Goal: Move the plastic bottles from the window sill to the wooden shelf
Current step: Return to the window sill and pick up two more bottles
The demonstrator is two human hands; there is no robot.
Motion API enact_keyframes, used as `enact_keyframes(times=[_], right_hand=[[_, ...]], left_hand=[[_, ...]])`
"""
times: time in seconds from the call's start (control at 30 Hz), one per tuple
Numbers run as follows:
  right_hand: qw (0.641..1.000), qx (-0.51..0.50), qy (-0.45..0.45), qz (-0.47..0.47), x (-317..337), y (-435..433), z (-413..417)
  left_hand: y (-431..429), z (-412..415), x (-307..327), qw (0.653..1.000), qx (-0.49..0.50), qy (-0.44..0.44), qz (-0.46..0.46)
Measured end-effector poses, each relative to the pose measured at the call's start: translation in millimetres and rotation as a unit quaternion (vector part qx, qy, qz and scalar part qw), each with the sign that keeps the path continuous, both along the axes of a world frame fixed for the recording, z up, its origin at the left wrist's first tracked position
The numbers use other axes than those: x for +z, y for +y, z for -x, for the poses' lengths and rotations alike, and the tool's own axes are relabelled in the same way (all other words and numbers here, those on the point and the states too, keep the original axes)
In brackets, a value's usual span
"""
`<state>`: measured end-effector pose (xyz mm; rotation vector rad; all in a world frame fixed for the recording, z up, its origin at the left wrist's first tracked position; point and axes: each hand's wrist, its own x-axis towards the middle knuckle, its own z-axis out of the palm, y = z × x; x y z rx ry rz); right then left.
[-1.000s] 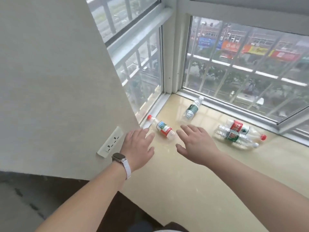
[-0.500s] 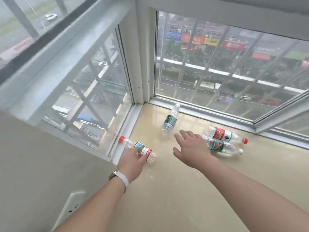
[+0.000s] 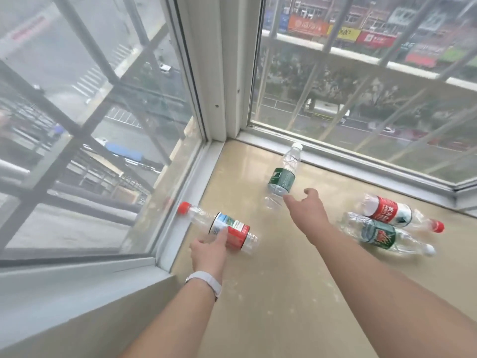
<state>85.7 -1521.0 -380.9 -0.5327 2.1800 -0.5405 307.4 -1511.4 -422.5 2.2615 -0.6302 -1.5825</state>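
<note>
Both hands have pushed further along the window sill point(image 3: 284, 293): your left hand point(image 3: 210, 248) grips the red-label bottle point(image 3: 232, 232), lower centre. Your right hand point(image 3: 307, 209), open, nears the green-label bottle point(image 3: 282, 178) at centre, likely so both lift together.

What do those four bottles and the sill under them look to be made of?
The bottles, for instance the far green-label bottle and the right red-label bottle: thin clear plastic with a glossy finish. The sill shows through them, and their walls are ribbed and creased. Labels look like printed film, caps like opaque plastic. The sill: probably polished beige stone or tile, since it reflects the window light.
</note>
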Motion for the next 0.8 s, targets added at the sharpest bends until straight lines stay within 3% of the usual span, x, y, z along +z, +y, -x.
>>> enact_keyframes(times=[0.17, 0.43, 0.8], right_hand=[[0.998, -0.048, -0.033, -0.006, -30, -26, 5], [0.995, -0.079, -0.063, 0.001, -57, -58, 15], [0.974, -0.091, -0.203, 0.051, -62, -53, 21]], left_hand=[[-5, 7, -22, 1.000, 0.014, 0.001, -0.027], [-57, 61, -18, 0.999, 0.020, -0.001, 0.032], [-82, 80, -27, 0.998, -0.026, 0.032, 0.056]])
